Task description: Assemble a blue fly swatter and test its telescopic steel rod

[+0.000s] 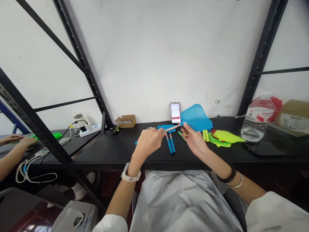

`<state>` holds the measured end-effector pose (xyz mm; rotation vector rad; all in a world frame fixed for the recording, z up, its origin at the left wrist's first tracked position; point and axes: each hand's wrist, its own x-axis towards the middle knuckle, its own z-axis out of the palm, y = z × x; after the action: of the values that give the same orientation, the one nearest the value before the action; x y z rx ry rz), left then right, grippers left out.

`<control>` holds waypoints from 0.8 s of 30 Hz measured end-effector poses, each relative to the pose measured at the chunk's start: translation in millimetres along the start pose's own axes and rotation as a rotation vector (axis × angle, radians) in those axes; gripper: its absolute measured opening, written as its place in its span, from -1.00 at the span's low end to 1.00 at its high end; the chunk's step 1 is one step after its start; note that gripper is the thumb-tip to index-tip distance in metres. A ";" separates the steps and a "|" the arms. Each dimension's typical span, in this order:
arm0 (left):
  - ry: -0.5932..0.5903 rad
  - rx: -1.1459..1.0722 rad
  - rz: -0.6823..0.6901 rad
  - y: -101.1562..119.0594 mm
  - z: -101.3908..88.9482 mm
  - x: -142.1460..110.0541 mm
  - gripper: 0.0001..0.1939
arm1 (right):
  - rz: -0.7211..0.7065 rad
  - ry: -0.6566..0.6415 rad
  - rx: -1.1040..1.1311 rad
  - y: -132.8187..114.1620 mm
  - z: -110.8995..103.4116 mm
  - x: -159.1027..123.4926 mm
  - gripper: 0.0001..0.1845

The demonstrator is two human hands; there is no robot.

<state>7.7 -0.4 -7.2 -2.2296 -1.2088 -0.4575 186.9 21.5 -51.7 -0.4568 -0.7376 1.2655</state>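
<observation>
Black shelf upright [79,54] left of the left hand [149,141], water bottle [257,118] at right

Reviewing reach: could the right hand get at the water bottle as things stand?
Probably yes: the flat green swatter heads lying between the right hand and the water bottle look low enough to reach over.

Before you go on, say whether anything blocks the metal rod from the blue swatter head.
Nothing visible does: the metal rod, in the left hand, reaches the base of the blue fly swatter head by the right hand; any gap there is too small to tell.
</observation>
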 end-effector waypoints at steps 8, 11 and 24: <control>-0.028 -0.115 0.001 4.2 7.1 5.3 -0.58 | 0.022 -0.004 -0.132 -4.5 -4.0 6.0 -0.75; -0.025 -0.128 0.001 4.7 6.7 4.9 -0.58 | -0.011 -0.031 -0.166 -3.4 -4.0 6.1 -0.76; -0.019 -0.290 -0.008 6.0 7.9 4.6 -0.59 | -0.098 -0.066 -0.214 -3.4 -4.4 4.3 -0.78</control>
<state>15.5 4.8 -12.8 -2.4763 -1.2267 -0.6529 192.9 25.2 -51.4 -0.5472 -0.9458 1.1191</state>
